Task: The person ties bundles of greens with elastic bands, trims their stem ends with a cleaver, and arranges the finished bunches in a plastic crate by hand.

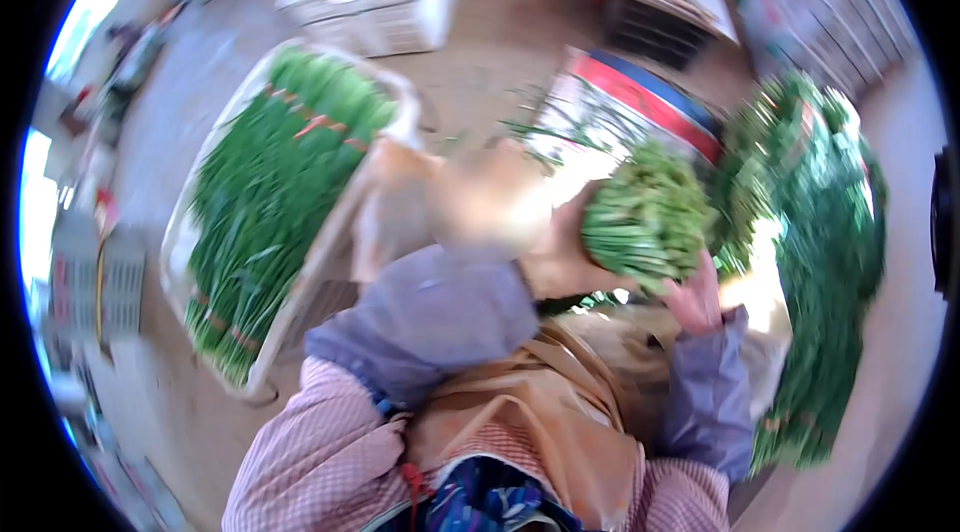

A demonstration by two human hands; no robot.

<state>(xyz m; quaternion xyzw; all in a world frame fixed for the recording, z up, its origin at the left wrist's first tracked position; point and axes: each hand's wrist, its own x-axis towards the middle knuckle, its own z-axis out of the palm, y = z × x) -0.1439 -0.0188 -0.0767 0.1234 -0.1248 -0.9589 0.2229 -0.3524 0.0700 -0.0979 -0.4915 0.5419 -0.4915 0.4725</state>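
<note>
Left hand (568, 257), head view: curled round the left flank of the bunch of chive-like greens (645, 217), grasping it; motion blur hides the finger detail.
Right hand (700, 297): grasping the same bunch low on its right side; gripping from both sides probably stops the stalks splaying.
Bunch: held between both hands, in front of the tan apron (490, 382), pale stalks in plain sight. Whether a band ties it, cannot tell.
Sleeve covers (430, 317): greyish purple, over checked sleeves (305, 437); likely worn, like the apron, against wet and dirt.
Printed sacking (668, 110): white, red and blue, beyond the bunch, loose stalks (600, 122) strewn over it; perhaps laid down to keep greens off the floor.
White crate (403, 102): at the left, filled with orange-banded greens (275, 202) all lying one way, likely for close packing.
Heap of greens (830, 272): at the right, orange bands in places; near the right arm, perhaps for easy reach.
</note>
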